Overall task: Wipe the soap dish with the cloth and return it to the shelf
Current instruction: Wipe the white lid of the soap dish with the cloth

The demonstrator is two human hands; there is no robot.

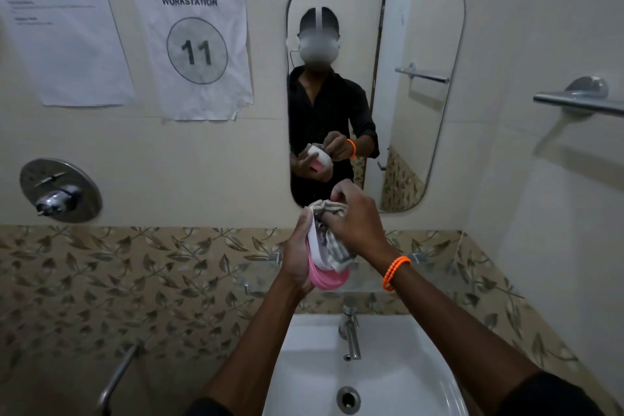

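A pink and white soap dish point(326, 277) is held tilted on its side above the sink, in front of the mirror's lower edge. My left hand point(299, 257) grips it from the left, fingers curled round its back. My right hand point(354, 223), with an orange bead bracelet at the wrist, clutches a striped grey and white cloth point(332, 240) and presses it into the dish's white inner part. The glass shelf point(260, 275) runs along the wall behind and below the hands, partly hidden by them.
A white sink point(388, 375) with a chrome tap point(350, 334) lies directly below. A mirror point(415, 94) hangs ahead, a towel bar point(580, 101) at right, a shower valve point(60, 191) and a pipe point(118, 375) at left. Paper notices are taped to the wall.
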